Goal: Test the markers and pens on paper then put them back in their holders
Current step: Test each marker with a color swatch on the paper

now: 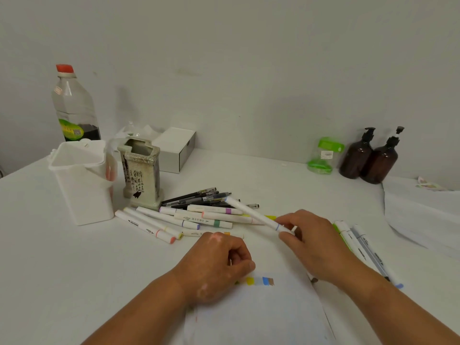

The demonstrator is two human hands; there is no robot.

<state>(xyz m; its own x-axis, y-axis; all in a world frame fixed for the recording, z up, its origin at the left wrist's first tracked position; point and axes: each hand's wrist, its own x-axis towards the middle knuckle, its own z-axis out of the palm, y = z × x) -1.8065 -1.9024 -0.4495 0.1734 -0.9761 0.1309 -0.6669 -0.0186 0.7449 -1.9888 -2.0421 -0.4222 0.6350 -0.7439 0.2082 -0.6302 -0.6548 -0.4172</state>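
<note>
Above paper's (261, 317) far edge, right hand (308, 237) pinches white marker (249, 212) at blue-banded near end. Barrel points up-left over marker pile (199, 219). Left hand (219, 265) sits nearer swatches (261, 281), fingers curled, possibly hiding cap.

Lighting was soft and even, kinda flat, no real glare. A faint shadow sat on the wall (249, 58) beside the clear bottle (72, 105). Everything looked a bit smeary, especially the paper (261, 310) down low, and the tabletop (49, 245) far edge bowed toward the sides.
</note>
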